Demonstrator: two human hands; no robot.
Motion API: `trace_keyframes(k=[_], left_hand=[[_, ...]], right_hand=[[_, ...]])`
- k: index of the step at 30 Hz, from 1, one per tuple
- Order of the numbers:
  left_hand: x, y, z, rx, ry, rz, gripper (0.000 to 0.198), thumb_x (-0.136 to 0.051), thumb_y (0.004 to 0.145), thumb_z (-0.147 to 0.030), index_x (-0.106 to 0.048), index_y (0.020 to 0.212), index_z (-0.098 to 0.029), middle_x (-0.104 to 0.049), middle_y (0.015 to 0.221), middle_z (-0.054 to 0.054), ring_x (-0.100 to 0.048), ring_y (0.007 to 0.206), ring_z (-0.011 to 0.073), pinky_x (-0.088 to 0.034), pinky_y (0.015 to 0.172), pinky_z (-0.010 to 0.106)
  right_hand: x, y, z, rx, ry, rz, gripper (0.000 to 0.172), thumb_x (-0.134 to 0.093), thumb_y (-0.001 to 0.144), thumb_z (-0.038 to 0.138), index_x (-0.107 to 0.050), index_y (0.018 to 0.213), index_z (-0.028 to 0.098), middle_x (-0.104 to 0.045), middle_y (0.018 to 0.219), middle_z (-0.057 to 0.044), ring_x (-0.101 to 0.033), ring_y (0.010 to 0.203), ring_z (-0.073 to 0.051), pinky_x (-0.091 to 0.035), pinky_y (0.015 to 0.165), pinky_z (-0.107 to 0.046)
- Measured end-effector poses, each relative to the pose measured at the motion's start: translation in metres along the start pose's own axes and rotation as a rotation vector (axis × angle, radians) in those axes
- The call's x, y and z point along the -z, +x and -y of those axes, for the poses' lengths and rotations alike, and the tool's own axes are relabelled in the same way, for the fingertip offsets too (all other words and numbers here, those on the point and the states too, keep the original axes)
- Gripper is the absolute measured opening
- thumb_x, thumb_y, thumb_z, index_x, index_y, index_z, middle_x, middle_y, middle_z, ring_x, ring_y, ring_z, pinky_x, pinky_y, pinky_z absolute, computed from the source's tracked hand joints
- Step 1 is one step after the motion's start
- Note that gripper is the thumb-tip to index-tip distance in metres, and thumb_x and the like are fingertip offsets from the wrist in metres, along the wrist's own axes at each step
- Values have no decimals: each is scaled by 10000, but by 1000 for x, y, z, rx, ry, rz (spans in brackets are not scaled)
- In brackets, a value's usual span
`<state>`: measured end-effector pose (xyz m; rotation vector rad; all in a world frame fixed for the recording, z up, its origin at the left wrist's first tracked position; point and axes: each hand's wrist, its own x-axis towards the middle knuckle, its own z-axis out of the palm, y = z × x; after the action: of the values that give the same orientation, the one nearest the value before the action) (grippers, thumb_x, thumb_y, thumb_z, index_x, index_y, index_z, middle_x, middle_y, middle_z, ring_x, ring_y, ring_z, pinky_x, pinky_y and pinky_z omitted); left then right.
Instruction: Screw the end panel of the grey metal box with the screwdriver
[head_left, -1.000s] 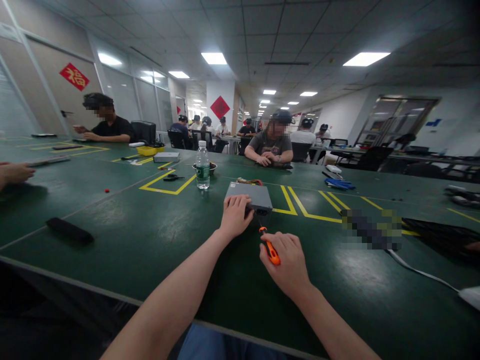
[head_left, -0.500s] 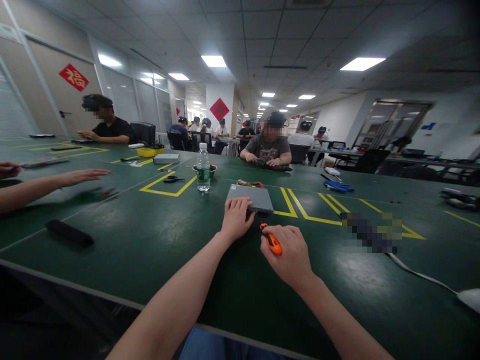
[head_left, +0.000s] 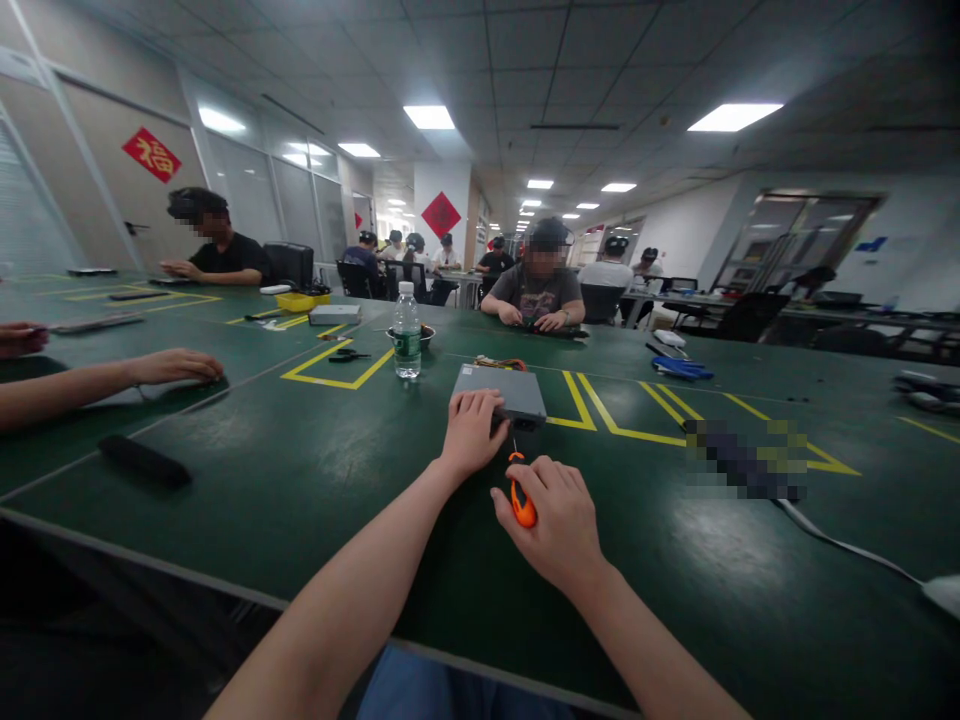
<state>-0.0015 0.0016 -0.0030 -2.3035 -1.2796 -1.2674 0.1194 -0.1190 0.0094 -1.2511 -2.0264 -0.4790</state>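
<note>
A grey metal computer power supply point(head_left: 516, 390) lies on the green table in front of me, a bundle of coloured wires at its far side. My left hand point(head_left: 471, 432) grips its near left corner, fingers over the top and thumb by the front face. In my right hand point(head_left: 561, 520) is a screwdriver point(head_left: 523, 506) with an orange and black handle. Its thin shaft points away from me to the near face of the power supply. Whether the tip touches a screw is too small to tell.
A water bottle point(head_left: 407, 335) stands left of the power supply, before a bowl point(head_left: 426, 338). At far left, a co-worker's hand point(head_left: 176, 367) rests on the table near a black case point(head_left: 145, 460). A blurred dark strip with a cable and blue gloves point(head_left: 681, 368) lie right.
My right hand and the screwdriver have shifted left and slightly toward me, the handle now more in line with the power supply. My left hand stays on it. A co-worker's hand has lowered at left.
</note>
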Motion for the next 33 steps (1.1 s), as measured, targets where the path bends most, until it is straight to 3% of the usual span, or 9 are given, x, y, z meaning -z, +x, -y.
trace_keyframes(k=[3,6,11,16,20,26,29,33], left_hand=[[0,0,0,1,10,6,244,-551,783,-273,-499,1018,-234,-562,1182,30,-455,1117,206,-270,985,397],[1,0,0,7,14,9,230,-537,795,-282,-500,1016,-232,-561,1182,29,-453,1121,199,-268,988,391],[1,0,-1,14,7,11,221,-522,807,-288,-503,1021,-235,-563,1182,31,-454,1122,198,-261,992,393],[1,0,-1,2,16,7,247,-548,786,-269,-500,1025,-234,-558,1189,29,-454,1121,195,-273,987,386],[2,0,0,10,19,21,254,-554,779,-269,-500,1025,-235,-554,1189,30,-451,1123,199,-275,984,392],[2,0,-1,2,18,7,240,-549,784,-268,-499,1016,-232,-557,1186,27,-452,1119,198,-272,986,387],[2,0,-1,1,17,11,232,-541,791,-269,-499,1016,-232,-556,1189,27,-450,1125,196,-269,990,388],[2,0,-1,9,25,18,237,-548,786,-271,-500,1015,-234,-557,1190,27,-449,1130,198,-275,987,391]], right_hand=[[3,1,-4,-59,24,-53,261,-432,871,374,-561,929,155,-577,723,-36,-517,654,-165,-338,676,-301],[2,0,-8,-89,59,-91,186,-436,861,300,-531,903,146,-572,685,-17,-492,590,-142,-339,650,-283],[3,0,-4,20,53,5,78,-490,758,205,-553,799,183,-524,736,-27,-477,693,-166,-333,670,-294],[4,1,-5,-31,93,-13,166,-447,846,309,-555,844,183,-530,740,-35,-484,690,-168,-336,652,-292],[2,-1,-8,-87,134,-70,145,-431,854,262,-504,923,157,-549,700,-18,-488,613,-148,-351,640,-287],[1,0,-5,-38,54,-7,40,-494,760,205,-529,761,186,-505,736,-36,-474,716,-184,-346,667,-307],[2,1,-7,-59,62,-43,146,-467,831,290,-544,761,187,-514,731,-36,-482,702,-176,-349,660,-299],[3,0,-11,-174,122,-101,183,-452,856,339,-519,907,176,-569,727,-20,-513,612,-148,-364,628,-280]])
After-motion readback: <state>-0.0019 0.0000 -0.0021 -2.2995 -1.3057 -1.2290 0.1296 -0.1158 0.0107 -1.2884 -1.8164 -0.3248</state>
